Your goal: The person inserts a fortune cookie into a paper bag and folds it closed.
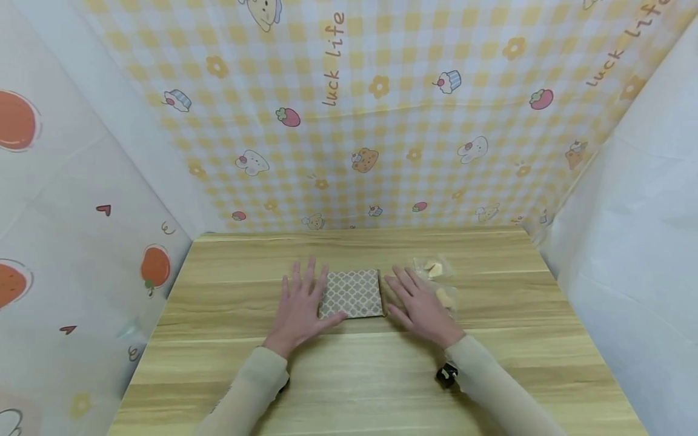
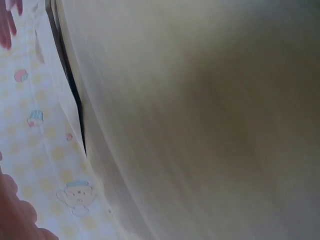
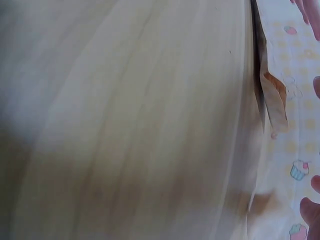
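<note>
A flat rectangular piece (image 1: 353, 293) with a grey-and-white lattice pattern lies on the table between both hands, a brown strip along its right edge. My left hand (image 1: 297, 307) is spread at its left side, the thumb overlapping the near left corner in the head view. On the other side, my right hand (image 1: 425, 309) has its fingers extended close to the brown strip. Just beyond that hand sit two small pale-yellow pieces in clear wrappers, a farther wrapped piece (image 1: 434, 269) and a nearer wrapped piece (image 1: 444, 297), the latter partly hidden by the hand.
The wood-grain table (image 1: 349, 375) runs back to a yellow-checked cloth (image 1: 376, 121) with printed cartoons. A printed sheet (image 1: 71, 200) hangs at the left and a white sheet (image 1: 632, 212) at the right. Both wrist views show mostly blurred tabletop.
</note>
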Tool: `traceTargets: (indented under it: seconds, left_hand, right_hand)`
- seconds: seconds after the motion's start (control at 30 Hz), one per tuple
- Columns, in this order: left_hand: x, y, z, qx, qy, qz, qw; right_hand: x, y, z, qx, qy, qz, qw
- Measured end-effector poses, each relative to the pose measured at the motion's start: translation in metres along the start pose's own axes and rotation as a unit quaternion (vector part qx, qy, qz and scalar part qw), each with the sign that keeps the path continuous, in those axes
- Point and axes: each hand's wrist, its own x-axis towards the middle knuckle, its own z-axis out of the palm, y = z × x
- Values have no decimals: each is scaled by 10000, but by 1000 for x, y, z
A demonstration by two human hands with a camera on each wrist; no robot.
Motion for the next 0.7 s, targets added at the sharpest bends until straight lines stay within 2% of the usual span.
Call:
traceTargets:
  seconds: [0.13, 0.3, 0.5, 0.7]
  left_hand:
    - [4, 9, 7, 17, -85, 131, 9999]
    - [8, 19, 14, -90, -572, 112, 9983]
    - [9, 24, 19, -90, -980, 21, 9951]
    - [10, 22, 18, 80, -1190, -49, 9929]
  right_hand:
    - [8, -4, 7, -141, -73, -296, 9994]
    - [14, -6, 14, -263, -228, -492, 9982]
    - [16, -9, 16, -285, -459, -257, 9982]
    - [16, -10, 14, -84, -850, 97, 9963]
